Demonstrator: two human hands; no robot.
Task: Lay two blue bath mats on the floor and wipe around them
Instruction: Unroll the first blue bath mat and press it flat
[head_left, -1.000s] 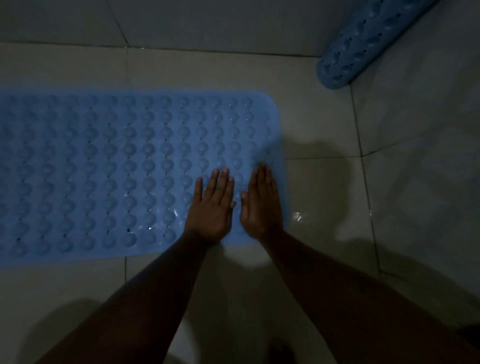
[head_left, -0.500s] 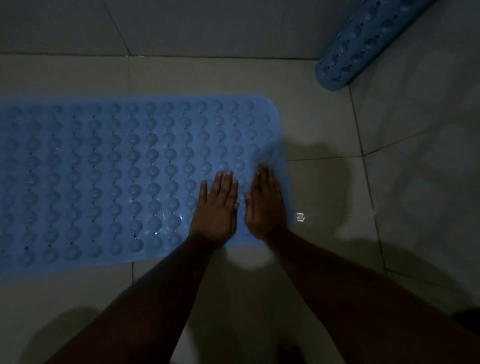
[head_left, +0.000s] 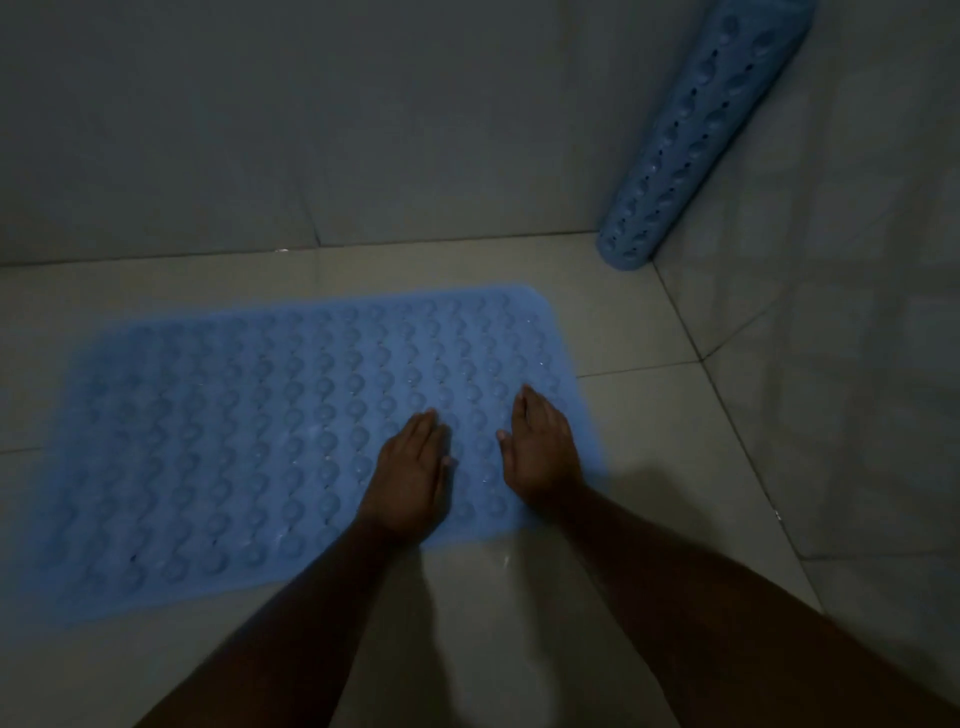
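Both hands, left (head_left: 410, 478) and right (head_left: 543, 452), lay flat and apart on the mat (head_left: 234, 441) (a rolled mat (head_left: 696, 135) stood in the corner).

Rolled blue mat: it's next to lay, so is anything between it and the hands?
Nothing visible: only floor tiles separate the right hand from the rolled blue rubber mat leaning in the corner.

flat bath mat (head_left: 260, 441) light blue, rows of round bumps; rolled bath mat (head_left: 691, 140) same blue, bumps and small holes; floor (head_left: 649, 415) pale tiles.
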